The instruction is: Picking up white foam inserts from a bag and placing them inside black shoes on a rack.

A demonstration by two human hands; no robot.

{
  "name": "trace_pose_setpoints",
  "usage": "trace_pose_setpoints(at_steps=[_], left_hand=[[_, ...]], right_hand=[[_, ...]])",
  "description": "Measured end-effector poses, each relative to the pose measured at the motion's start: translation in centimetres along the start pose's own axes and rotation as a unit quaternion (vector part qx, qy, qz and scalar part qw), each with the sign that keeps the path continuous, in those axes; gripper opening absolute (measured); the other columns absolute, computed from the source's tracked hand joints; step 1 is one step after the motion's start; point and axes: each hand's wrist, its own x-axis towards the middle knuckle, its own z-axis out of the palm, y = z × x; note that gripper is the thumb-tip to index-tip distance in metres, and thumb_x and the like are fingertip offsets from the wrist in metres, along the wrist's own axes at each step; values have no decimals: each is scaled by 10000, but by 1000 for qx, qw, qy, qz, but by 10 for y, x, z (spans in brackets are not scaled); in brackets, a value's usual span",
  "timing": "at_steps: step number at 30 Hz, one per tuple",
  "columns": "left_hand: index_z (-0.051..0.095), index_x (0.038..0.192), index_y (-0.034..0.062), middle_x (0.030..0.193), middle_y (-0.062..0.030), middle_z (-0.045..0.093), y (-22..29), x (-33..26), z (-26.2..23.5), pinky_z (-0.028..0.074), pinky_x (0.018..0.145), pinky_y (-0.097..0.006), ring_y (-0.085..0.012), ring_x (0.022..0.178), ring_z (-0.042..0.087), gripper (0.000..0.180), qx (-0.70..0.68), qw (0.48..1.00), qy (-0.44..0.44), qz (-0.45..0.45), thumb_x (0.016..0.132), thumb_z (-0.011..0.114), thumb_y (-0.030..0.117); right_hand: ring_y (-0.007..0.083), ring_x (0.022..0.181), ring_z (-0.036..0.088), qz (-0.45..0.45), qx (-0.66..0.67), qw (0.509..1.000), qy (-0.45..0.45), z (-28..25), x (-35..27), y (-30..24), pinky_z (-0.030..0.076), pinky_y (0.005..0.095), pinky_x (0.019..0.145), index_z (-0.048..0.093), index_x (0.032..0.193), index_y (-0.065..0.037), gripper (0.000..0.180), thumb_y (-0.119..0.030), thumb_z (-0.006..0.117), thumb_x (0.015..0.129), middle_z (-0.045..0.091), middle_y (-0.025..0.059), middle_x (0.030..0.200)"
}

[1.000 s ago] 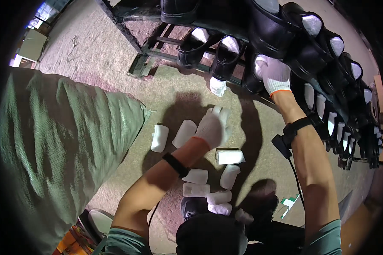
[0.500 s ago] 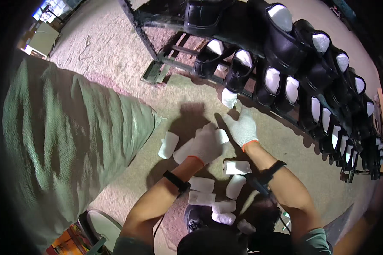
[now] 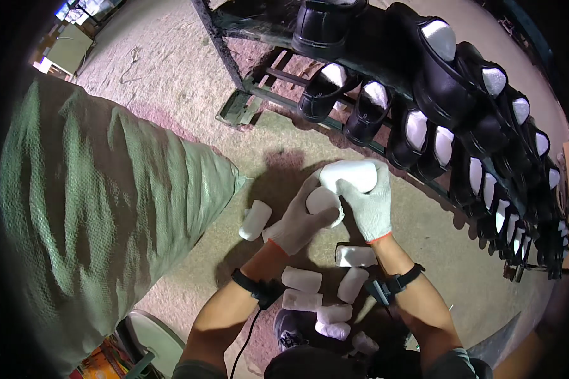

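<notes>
Head view: which way does the white, soft-looking cylindrical roll [image 3: 353,175] point?

Nearly crosswise. Its long axis runs left to right, and it hangs above the bare tan floor [image 3: 417,252] in the grasp of the right hand [image 3: 368,205], gloved in white knit with an orange cuff, thumb across its near side.

And the left hand [image 3: 297,221]?

Also gloved, and curled around a second white roll [image 3: 322,201]. One round end faces up towards the camera; the glove covers too much to tell its full length. Whether the left fingers touch the first roll, I can't tell.

What differs from half a second ago?

The right hand was empty then, fingers spread below the rack. A white bundle on the floor beneath a shoe has gone from that spot.

Any containers?

Black, leather-like rounded shoes [image 3: 360,126] line a dark metal rack [image 3: 218,47], many with white stuffing [image 3: 417,129] in their openings. At left bulges a green woven sack [image 3: 107,208], contents hidden. More white rolls [image 3: 301,280] lie on the floor near the person's feet.
</notes>
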Motion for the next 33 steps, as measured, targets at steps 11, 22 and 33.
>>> trace_pose_setpoints(at_steps=[11, 22, 33], left_hand=[[494, 1578, -27, 1441, -200, 646, 79, 30, 5, 527, 1121, -408, -338, 1278, 659, 849, 383, 857, -64, 339, 833, 849, 169], [116, 1768, 34, 1186, -89, 668, 13, 90, 12, 602, 756, -313, -161, 941, 677, 1125, 138, 989, -44, -1, 916, 848, 93], [57, 1776, 95, 1218, -53, 645, -42, 125, 11, 594, 876, -295, -148, 1012, 665, 1077, -24, 995, -79, 49, 982, 783, 49]], right_hand=[[423, 1294, 679, -125, -166, 959, -193, -61, 15, -88, 544, 463, 1117, 518, 1565, -67, 818, -235, 834, 829, 700, 241, 1402], [401, 996, 783, -57, -466, 855, 221, 8, 141, -71, 616, 454, 855, 788, 807, -15, 428, -402, 670, 948, 791, 245, 881], [510, 1143, 706, -143, -404, 904, 7, -5, 151, -57, 574, 548, 973, 714, 1193, -67, 389, -396, 531, 1096, 759, 270, 1167]])
